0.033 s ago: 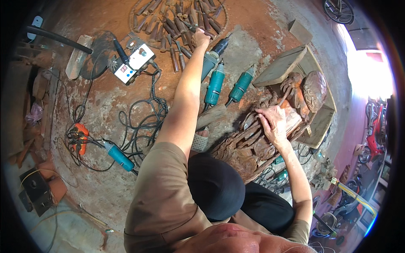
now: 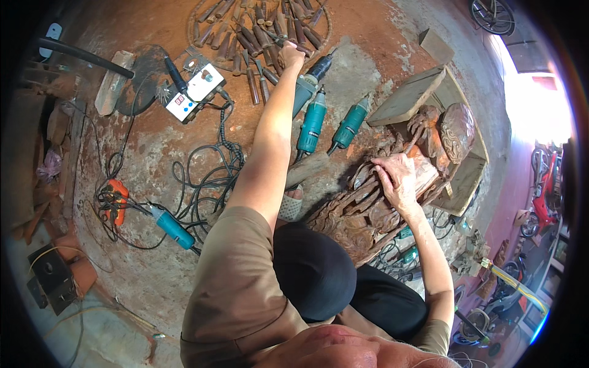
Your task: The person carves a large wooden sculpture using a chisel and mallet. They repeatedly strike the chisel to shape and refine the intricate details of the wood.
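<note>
My left hand (image 2: 292, 56) reaches far forward to a spread of wood-handled chisels (image 2: 224, 46). Its fingers are curled round a dark chisel handle (image 2: 301, 48); the fingertips are partly hidden. My right hand (image 2: 399, 178) lies on a brown wood carving (image 2: 350, 218), fingers stretched out and thumb apart. Deep relief covers the carving, which slants up from beside my knees, its far end resting in an open wooden box (image 2: 399, 101). Between the chisels and the carving lie two teal rotary grinders (image 2: 313, 126) (image 2: 351, 124) and a larger power tool (image 2: 304, 92), partly behind my left forearm.
A white control box (image 2: 184, 107) with a display sits at the left, near tangled black cables (image 2: 199, 175). Another teal grinder (image 2: 172, 228) and an orange item (image 2: 115, 202) lie nearer. A wood block (image 2: 307, 170) lies by my foot. Bicycles and a red motorbike (image 2: 546, 187) stand far right.
</note>
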`<state>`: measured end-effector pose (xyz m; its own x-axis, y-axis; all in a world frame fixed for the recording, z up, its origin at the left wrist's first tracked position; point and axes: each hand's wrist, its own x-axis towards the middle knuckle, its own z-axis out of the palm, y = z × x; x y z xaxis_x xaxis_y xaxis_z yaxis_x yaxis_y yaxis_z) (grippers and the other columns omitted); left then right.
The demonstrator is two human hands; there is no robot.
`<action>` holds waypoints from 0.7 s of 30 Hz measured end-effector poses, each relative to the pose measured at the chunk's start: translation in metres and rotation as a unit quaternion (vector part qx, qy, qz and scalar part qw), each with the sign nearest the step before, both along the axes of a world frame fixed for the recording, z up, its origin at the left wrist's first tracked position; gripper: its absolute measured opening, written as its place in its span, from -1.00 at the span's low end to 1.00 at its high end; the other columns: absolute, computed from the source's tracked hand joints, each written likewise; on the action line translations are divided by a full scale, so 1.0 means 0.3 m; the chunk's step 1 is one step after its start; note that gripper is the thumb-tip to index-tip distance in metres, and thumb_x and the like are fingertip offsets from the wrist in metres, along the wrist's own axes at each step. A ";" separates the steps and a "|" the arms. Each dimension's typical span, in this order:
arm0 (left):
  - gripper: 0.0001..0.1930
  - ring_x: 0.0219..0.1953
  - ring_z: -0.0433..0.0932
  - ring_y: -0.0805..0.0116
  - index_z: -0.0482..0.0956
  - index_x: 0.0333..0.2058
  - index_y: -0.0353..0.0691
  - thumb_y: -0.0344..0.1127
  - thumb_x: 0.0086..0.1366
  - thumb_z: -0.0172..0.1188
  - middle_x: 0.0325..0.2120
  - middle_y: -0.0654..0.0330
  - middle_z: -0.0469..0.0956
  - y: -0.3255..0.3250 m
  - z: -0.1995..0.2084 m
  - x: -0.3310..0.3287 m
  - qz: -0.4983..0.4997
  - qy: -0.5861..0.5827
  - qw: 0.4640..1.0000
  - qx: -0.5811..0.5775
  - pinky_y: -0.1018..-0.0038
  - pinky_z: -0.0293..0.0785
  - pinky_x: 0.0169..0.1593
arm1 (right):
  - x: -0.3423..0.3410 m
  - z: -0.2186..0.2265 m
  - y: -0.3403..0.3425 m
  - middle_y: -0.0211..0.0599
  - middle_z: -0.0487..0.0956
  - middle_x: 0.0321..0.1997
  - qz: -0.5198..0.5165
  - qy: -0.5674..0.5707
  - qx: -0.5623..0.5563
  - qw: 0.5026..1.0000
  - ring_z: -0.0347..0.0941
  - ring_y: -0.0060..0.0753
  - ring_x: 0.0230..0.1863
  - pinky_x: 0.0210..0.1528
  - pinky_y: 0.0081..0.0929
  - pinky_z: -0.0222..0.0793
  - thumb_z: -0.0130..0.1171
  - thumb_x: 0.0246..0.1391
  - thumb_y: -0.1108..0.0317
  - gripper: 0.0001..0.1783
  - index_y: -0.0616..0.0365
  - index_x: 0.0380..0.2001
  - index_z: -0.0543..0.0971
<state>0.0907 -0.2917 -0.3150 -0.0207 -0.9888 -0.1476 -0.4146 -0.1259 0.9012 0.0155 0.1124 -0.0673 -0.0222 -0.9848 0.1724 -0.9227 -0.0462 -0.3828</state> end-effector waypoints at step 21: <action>-0.72 -0.33 0.48 0.52 0.28 -0.25 -0.12 -0.53 0.15 0.19 -0.21 0.13 0.58 0.677 0.487 0.596 -0.271 0.414 0.865 0.086 0.55 0.40 -0.33 | -0.026 0.004 0.014 -0.23 0.62 -0.29 -0.008 -0.035 -0.002 0.999 0.48 -0.14 -0.18 -0.09 -0.26 0.28 0.23 0.12 0.41 -0.84 0.13 -0.21 0.65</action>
